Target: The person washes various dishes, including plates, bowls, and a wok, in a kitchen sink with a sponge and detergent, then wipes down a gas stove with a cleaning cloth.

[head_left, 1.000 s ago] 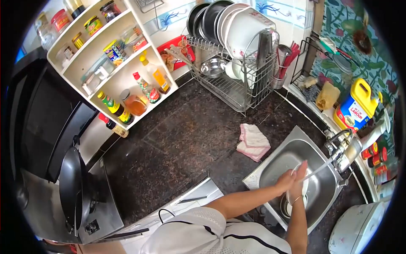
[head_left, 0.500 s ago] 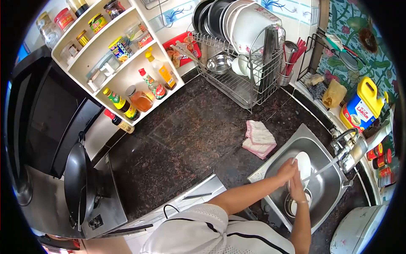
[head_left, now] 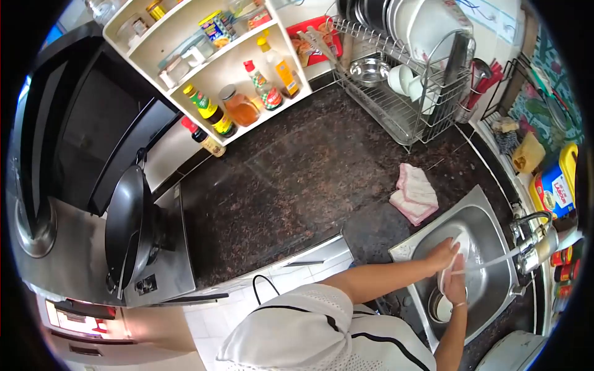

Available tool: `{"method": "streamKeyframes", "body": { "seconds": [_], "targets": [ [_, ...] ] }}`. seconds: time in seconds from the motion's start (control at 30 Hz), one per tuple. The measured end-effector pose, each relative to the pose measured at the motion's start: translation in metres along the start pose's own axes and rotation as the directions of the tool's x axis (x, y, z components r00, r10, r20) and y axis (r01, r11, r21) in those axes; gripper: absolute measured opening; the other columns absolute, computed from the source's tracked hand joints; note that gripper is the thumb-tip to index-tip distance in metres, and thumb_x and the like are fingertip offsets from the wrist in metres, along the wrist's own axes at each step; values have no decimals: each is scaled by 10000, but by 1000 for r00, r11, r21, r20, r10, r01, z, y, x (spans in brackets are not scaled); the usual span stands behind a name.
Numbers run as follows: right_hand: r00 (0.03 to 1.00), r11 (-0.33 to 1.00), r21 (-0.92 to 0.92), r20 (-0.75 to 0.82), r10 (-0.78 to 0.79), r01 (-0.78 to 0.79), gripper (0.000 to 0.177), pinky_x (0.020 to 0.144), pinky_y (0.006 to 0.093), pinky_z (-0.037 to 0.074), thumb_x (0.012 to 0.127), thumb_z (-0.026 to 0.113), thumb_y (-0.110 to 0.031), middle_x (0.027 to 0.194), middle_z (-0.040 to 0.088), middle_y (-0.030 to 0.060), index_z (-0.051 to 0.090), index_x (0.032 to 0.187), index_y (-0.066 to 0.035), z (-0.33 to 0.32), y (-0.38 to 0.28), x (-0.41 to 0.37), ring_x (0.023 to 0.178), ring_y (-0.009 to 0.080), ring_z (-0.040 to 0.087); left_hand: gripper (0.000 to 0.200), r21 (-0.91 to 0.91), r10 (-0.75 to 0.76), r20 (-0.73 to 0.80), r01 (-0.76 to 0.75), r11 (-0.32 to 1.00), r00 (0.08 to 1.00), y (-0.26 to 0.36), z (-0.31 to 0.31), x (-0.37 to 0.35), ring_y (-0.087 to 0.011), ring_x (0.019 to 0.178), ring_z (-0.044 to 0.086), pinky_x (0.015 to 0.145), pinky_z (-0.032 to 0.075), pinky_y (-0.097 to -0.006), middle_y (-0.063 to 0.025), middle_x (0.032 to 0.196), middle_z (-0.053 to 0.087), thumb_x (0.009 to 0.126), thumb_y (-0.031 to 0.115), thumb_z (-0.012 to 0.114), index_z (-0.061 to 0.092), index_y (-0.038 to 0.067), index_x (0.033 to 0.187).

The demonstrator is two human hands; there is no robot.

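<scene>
Both of my hands are over the steel sink (head_left: pixel 424 328) with a white dish (head_left: pixel 441 281), much of it hidden behind my fingers. My left hand (head_left: pixel 442 255) is closed on its upper side. From below, my right hand (head_left: pixel 456 285), with a band at the wrist, grips it as well. A stream of water (head_left: pixel 492 262) runs from the faucet (head_left: pixel 533 244) towards my hands. Beneath my right hand, a round metal-rimmed vessel (head_left: pixel 438 307) with something white in it sits in the sink.
A folded cloth (head_left: pixel 416 195) lies on the dark counter (head_left: pixel 297 179) beside the sink. Behind stands a wire dish rack (head_left: pixel 396 117) with plates and bowls. A condiment shelf (head_left: pixel 247 130) is at the back left, a wok (head_left: pixel 127 222) on the stove. A detergent jug (head_left: pixel 555 185) stands right.
The view has shifted, so the surroundings sit further right and the upper shelf is cut off. In my hands the white dish has turned from face-on to nearly edge-on.
</scene>
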State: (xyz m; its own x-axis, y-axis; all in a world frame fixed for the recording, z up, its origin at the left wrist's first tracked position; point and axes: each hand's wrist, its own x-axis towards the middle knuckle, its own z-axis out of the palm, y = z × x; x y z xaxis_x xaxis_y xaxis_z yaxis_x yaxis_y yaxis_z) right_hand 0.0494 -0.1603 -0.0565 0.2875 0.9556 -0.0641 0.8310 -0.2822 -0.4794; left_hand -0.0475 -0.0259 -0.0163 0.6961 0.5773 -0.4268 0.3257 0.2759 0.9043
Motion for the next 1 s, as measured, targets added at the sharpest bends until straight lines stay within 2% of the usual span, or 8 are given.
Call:
{"method": "streamKeyframes", "body": {
  "seconds": [0.1, 0.2, 0.33, 0.4, 0.47, 0.63, 0.8, 1.0],
  "targets": [
    [866, 980, 144, -463, 188, -136, 649, 1102, 378, 161, 881, 470, -251, 1487, 155, 190, 198, 1426, -27, 26, -6, 36, 1362, 331, 192, 621, 151, -20, -23, 23, 988, 1000, -1, 18, -1, -334, 1131, 494, 962, 381, -375, -229, 1288, 457, 918, 451, 385, 369, -26, 1315],
    [949, 952, 306, -306, 70, 29, 674, 1100, 379, 167, 868, 492, -263, 1488, 152, 191, 196, 1428, -31, 12, -26, 37, 1363, 333, 189, 416, 80, -109, -69, 114, 990, 992, 24, 0, -4, -337, 913, 581, 784, 445, -413, -200, 1025, 584, 928, 360, 399, 520, 2, 1103],
    [969, 983, -136, 198, 150, -124, 707, 1098, 380, 176, 850, 521, -277, 1489, 146, 193, 194, 1429, -38, -25, -28, -11, 1364, 335, 184, 342, -286, -70, 39, 78, 955, 997, -11, -26, 10, -275, 862, 593, 737, 477, -355, -184, 1020, 597, 892, 211, 459, 522, -12, 1143],
    [940, 945, 2, -101, 325, -327, 701, 1076, 380, 226, 833, 548, -238, 1467, 191, 215, 221, 1417, -28, -5, 2, -26, 1340, 341, 237, 330, -474, -96, 108, 136, 870, 990, -24, -30, 13, -244, 836, 599, 714, 493, -326, -176, 1018, 603, 874, 136, 490, 522, -20, 1163],
    [787, 846, 393, -359, 502, -361, 677, 1014, 371, 325, 805, 579, -148, 1394, 312, 243, 267, 1388, -2, 4, 28, -45, 1252, 341, 366, 339, -518, -175, 156, 231, 824, 972, -20, -31, 13, -213, 810, 605, 691, 509, -297, -167, 1016, 610, 856, 62, 520, 523, -27, 1183],
    [543, -25, 992, 90, 835, -126, 455, 779, 307, 479, 825, 563, -72, 1081, 565, 203, 426, 1225, 96, -20, 8, -76, 915, 253, 566, 387, -430, -242, 239, 326, 842, 940, 8, 0, 4, -251, 896, 610, 741, 533, -309, -196, 1080, 582, 854, -3, 509, 469, -26, 1238],
    [443, -107, 991, 61, 894, 78, 410, 716, 298, 498, 828, 570, -62, 1045, 575, 200, 452, 1176, 119, -23, 26, -49, 867, 243, 579, 420, -279, -142, 187, 191, 941, 972, 7, 35, 24, -253, 963, 583, 797, 511, -315, -217, 1125, 553, 836, -19, 521, 453, -35, 1250],
    [663, -204, 978, 118, 740, 53, 360, 640, 286, 520, 832, 580, -50, 1001, 586, 197, 482, 1117, 146, -7, -21, -50, 810, 231, 595, 375, -323, -309, 238, 375, 869, 921, 21, -25, 23, -299, 881, 624, 752, 554, -345, -244, 1064, 572, 826, -22, 518, 453, -91, 1189]
  ]
}}
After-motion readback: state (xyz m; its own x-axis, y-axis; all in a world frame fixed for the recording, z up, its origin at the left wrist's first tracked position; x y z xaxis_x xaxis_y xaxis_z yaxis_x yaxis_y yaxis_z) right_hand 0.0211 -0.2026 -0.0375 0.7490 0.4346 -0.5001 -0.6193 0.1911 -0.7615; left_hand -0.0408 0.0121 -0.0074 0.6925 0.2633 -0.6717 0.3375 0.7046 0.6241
